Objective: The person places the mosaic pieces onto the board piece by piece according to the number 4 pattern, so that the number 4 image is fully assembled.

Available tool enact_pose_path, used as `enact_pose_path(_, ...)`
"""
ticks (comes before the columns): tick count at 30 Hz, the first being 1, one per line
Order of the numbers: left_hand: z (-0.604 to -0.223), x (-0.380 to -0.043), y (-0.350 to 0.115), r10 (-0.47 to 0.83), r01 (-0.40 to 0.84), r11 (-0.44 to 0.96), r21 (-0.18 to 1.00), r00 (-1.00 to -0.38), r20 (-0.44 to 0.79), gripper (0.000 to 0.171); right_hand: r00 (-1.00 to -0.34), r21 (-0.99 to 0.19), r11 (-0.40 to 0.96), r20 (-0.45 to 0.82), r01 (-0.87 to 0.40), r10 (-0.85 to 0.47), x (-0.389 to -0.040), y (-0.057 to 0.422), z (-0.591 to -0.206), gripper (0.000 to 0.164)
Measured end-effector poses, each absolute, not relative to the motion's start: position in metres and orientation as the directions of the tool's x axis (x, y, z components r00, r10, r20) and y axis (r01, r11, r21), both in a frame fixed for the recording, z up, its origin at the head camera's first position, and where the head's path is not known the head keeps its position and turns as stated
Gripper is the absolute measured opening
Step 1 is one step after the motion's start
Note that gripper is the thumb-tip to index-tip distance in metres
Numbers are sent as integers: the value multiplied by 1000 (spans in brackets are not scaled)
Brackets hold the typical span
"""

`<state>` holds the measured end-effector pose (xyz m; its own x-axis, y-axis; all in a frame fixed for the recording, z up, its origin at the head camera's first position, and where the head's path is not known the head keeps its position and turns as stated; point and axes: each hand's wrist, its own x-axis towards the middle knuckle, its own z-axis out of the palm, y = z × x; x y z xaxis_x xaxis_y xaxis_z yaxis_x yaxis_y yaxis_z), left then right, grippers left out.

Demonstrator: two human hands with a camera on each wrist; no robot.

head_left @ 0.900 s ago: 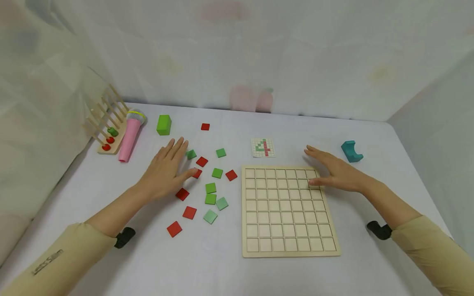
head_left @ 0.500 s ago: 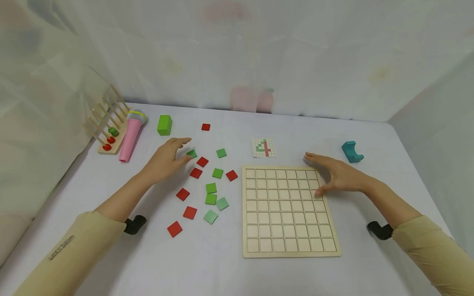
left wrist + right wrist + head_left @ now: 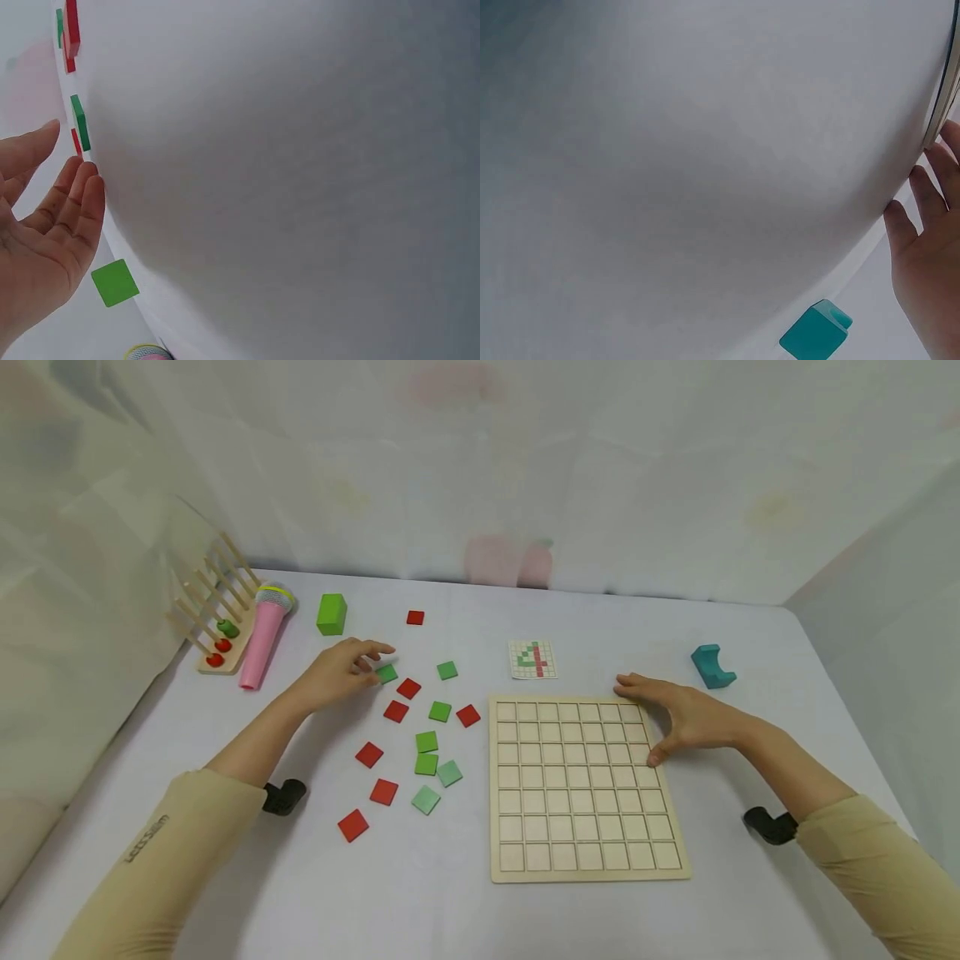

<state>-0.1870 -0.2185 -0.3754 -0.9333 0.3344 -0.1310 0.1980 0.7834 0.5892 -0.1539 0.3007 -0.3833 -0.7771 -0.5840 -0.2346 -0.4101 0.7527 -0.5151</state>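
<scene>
Pale wood forms the square board (image 3: 577, 785), lying flat on the white worktop (image 3: 420, 902), its face ruled into a grid of squares. The right hand (image 3: 690, 714) is at the board's far right corner, thumb and fingers spread well apart, the thumb by the right edge and the fingers by the far edge; whether they press on the wood I cannot tell. The left hand (image 3: 333, 675) is just beside a green tile (image 3: 387, 674), its fingers bent and apart from the thumb. Red tiles (image 3: 369, 754) and more green tiles (image 3: 426, 764), two of them paler, lie scattered left of the board; one red one sits well apart, toward the back. Beyond the board lies a small card (image 3: 533, 659) with a green-and-red 4 on a grid. At the far left, a pink microphone (image 3: 262, 642) lies beside a wooden peg rack (image 3: 238, 647) with red and green beads (image 3: 227, 628). A green block (image 3: 332, 614) stands near the microphone, and a teal curved block (image 3: 709, 667) is beyond the right hand.
</scene>
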Motion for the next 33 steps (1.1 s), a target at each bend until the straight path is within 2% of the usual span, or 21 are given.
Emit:
enact_pose_path(11,-384,-188,-216,332,180,772,610,-932,-146,43,-772,-508,756,-246,-412,-586,-151,301,-380,114)
enact_pose_path(25,-386,-186,-215,342,193,769,609,-929,-138,39,-793,-466,756,-169,-459,-586,-143,309,-376,99)
enact_pose_path(33,-385,-185,-216,356,209,764,610,-925,-129,39,-797,-480,742,-134,-468,-589,-141,309,-376,97)
